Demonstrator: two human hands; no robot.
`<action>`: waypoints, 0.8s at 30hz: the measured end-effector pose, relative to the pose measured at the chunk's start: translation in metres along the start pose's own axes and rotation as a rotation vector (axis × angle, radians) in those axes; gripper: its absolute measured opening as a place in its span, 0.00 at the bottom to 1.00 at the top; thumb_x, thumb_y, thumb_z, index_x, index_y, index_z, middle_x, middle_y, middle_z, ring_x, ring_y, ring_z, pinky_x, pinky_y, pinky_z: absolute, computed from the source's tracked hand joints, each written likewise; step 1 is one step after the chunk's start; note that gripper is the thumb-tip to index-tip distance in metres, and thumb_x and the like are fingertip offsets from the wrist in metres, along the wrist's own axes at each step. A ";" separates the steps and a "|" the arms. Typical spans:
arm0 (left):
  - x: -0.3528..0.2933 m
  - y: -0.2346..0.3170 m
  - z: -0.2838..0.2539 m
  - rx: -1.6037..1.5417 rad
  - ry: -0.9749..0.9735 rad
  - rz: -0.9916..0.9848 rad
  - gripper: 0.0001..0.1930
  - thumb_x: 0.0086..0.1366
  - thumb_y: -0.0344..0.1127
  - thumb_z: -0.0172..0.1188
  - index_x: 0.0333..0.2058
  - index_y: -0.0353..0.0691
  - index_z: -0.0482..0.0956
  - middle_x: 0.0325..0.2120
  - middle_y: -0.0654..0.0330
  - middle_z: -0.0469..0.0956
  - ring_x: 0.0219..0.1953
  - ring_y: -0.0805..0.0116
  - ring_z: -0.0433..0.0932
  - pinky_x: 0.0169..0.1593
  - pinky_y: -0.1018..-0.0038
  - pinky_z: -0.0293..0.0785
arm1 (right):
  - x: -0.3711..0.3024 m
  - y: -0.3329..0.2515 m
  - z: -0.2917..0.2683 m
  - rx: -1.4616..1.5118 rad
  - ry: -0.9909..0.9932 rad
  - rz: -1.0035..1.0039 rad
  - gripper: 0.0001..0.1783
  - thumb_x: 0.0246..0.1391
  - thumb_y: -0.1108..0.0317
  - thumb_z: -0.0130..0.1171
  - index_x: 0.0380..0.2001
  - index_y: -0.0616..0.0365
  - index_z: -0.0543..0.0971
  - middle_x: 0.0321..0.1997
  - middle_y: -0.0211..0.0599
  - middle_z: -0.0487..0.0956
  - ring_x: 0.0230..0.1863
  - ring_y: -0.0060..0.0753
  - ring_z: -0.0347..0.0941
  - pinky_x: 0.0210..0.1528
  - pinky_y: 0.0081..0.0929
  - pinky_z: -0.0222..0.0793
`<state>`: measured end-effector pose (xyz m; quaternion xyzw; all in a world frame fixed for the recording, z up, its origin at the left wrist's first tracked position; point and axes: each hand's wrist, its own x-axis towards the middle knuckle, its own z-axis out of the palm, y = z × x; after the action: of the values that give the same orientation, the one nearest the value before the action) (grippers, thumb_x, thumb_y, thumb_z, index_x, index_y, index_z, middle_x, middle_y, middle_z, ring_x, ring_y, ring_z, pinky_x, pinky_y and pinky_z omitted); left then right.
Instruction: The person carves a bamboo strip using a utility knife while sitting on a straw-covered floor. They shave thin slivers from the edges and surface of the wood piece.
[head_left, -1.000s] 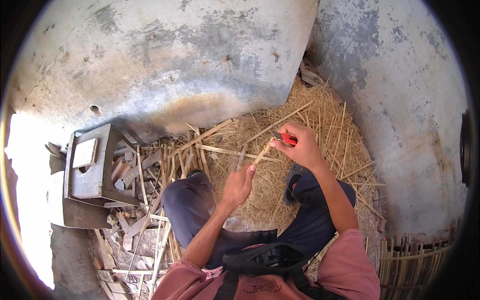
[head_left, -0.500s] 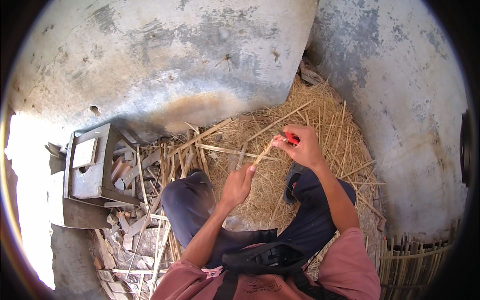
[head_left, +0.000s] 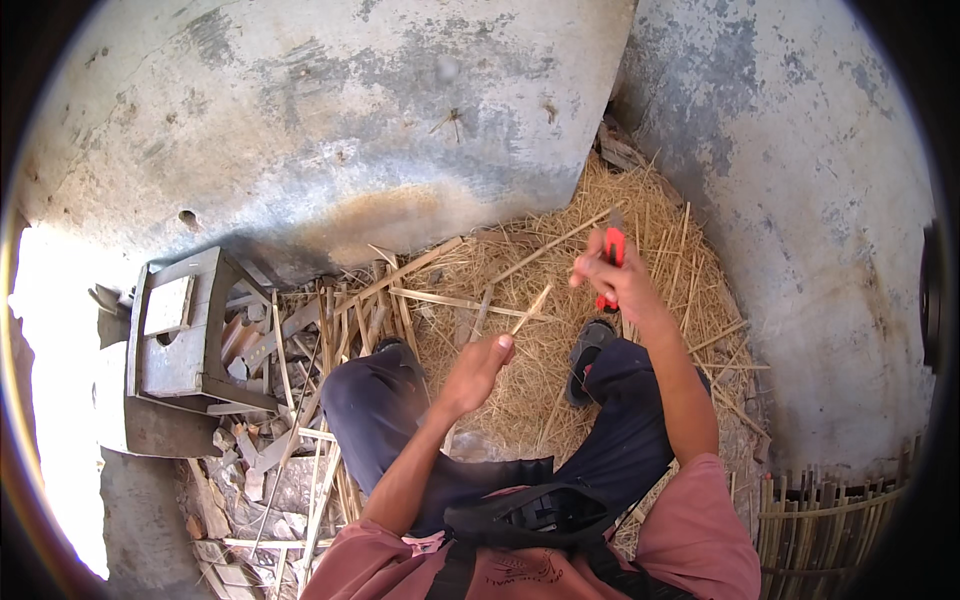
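Observation:
A short pale bamboo strip [head_left: 533,308] points up and away from my left hand [head_left: 482,372], whose thumb and fingers are closed on its lower end. The strip's free tip looks thinned and light. In my right hand [head_left: 622,284] is a red utility knife [head_left: 614,248], its grey blade showing at the far end and pointing away from me. Some fingers of that hand stick out loosely to the left. The knife is apart from the strip, up and to its right. Both hands are above the straw-like shavings between my knees.
Shavings [head_left: 530,390] and long bamboo strips [head_left: 470,303] cover the ground. At the left a wooden stool [head_left: 180,365] lies tipped over beside rubble [head_left: 255,460]. Worn walls [head_left: 400,110] rise ahead and right. A slatted bamboo piece [head_left: 820,520] is at the lower right.
My right hand has moved the knife off the strip, up and to the right, and turned its blade away from me. My left hand has stayed nearly in place with the strip.

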<state>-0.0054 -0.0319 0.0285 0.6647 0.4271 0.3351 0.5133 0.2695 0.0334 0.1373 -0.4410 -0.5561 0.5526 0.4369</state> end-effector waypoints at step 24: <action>-0.005 0.007 -0.013 -0.171 0.022 -0.059 0.34 0.82 0.61 0.35 0.38 0.36 0.79 0.18 0.69 0.65 0.21 0.78 0.59 0.26 0.74 0.55 | -0.008 -0.001 0.024 -0.708 0.113 -0.246 0.25 0.63 0.51 0.69 0.52 0.59 0.79 0.38 0.42 0.83 0.36 0.35 0.79 0.41 0.34 0.73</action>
<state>-0.0175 -0.0322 0.0387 0.6019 0.4220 0.3621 0.5732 0.2478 0.0198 0.1384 -0.5244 -0.7365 0.2442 0.3506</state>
